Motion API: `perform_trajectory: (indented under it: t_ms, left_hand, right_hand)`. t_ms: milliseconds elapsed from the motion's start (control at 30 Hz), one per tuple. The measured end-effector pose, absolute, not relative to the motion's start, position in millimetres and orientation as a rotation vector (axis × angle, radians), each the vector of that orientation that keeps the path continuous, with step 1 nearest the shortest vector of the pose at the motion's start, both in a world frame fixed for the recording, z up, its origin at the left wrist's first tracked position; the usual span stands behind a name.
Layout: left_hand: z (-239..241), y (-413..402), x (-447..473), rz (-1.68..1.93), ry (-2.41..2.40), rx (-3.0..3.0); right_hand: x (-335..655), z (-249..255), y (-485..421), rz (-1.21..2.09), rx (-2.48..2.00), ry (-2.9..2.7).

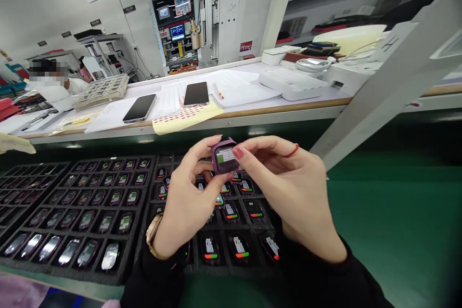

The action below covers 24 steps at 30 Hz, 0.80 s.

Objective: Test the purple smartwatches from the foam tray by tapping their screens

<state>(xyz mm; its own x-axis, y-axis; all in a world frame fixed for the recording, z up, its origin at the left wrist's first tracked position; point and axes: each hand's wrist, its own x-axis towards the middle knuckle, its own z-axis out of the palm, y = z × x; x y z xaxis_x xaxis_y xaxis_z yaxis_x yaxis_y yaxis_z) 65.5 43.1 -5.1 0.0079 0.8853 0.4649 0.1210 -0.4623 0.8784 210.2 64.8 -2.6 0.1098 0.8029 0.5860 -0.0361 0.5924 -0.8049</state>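
Between my two hands, above a black foam tray, is a purple smartwatch case (224, 156) without a strap, its screen lit with white text and a green patch. My left hand (193, 192) grips its left side and lower edge between thumb and fingers. At the right edge, the thumb of my right hand (285, 178) presses on the screen's corner, with the fingers behind. Below, the tray (225, 228) holds several similar watch cases whose screens show white text and an orange-green bar. My hands hide part of this tray.
To the left, another foam tray (94, 224) holds rows of watch cases. Beyond, a raised shelf carries two phones (140, 108), papers (249, 89) and a white box-like device (292, 82). A slanted white post (382, 82) stands at the right. A person (54, 82) sits at the far left.
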Motion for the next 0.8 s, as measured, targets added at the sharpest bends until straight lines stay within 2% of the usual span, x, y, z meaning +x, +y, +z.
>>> perform_trajectory:
  t_ms: [567,800]
  left_hand:
    - [-4.4,43.0,67.1,1.545,1.081,1.671]
    - [-0.9,42.4,60.9,1.521,1.121,1.714]
  right_hand:
    - [203.6,-5.6,66.1,0.623,-0.747,-1.311]
    - [205.7,-7.4,68.6,0.445,-0.736,-1.412]
